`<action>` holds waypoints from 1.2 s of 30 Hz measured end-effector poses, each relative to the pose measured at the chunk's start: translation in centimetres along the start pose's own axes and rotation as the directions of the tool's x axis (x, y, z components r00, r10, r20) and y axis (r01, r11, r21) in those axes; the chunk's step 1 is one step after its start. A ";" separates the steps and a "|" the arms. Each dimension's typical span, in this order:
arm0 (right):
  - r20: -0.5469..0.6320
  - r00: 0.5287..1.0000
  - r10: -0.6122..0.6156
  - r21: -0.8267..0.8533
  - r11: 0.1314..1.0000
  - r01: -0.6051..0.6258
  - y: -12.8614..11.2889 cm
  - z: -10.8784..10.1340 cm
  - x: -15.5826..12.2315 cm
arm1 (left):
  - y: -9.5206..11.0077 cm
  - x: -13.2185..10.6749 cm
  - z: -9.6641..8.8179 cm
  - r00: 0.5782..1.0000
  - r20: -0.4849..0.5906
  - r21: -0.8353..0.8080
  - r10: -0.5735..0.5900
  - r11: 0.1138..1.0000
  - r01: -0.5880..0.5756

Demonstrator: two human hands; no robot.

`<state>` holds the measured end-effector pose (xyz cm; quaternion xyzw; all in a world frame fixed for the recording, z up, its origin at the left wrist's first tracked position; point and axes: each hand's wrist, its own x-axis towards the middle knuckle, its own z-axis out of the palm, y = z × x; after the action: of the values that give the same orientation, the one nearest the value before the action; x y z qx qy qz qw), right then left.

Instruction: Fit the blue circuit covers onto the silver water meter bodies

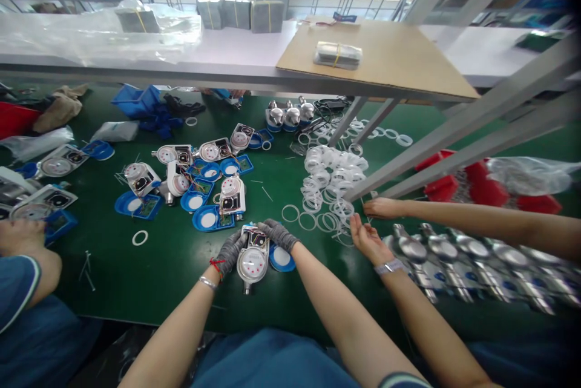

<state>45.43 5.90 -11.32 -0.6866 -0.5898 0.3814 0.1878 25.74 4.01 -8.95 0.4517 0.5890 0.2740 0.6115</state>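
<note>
In front of me on the green bench lies a water meter (252, 264), with a round white dial, a black module and wiring at its upper end. My left hand (231, 253), in a grey glove, grips the meter's left side. My right hand (278, 235), also gloved, holds its upper right edge, with the fingertips partly hidden. A blue cover (281, 258) with a white disc sits beside the meter, below my right hand. Beyond my hands, several more meters (232, 194) lie with their blue covers (206, 218) beside them.
White rings (333, 170) are heaped right of centre, near slanted metal posts (408, 155). A co-worker's hands (370, 240) reach in from the right, above a row of metal meter bodies (447, 249). Another co-worker's arm (22, 236) is at left. A raised shelf (245, 58) spans the back.
</note>
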 end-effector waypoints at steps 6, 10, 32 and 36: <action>-0.025 0.996 0.091 0.083 0.993 -0.088 2.1 0.3 0.6 | -1.7 -0.6 -0.9 1.000 -0.027 0.009 -0.001 1.000 0.001; 0.069 0.968 0.242 0.204 0.946 -0.251 5.9 1.0 -0.2 | -3.0 -0.4 -1.3 0.943 -0.318 0.342 0.098 0.940 0.018; 0.185 0.979 -0.083 0.969 0.180 -0.168 3.1 1.0 -6.3 | -5.4 1.3 1.1 0.858 -0.079 0.602 0.508 0.710 -0.365; 0.194 0.972 -0.133 0.947 0.283 -0.150 2.1 0.3 -6.0 | -6.3 1.0 1.9 0.807 -0.171 0.552 0.565 0.733 -0.397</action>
<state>46.52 -0.41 -11.18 -0.3898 -0.2573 0.7373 0.4880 26.49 1.68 -15.09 0.6782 0.5920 0.3370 0.2757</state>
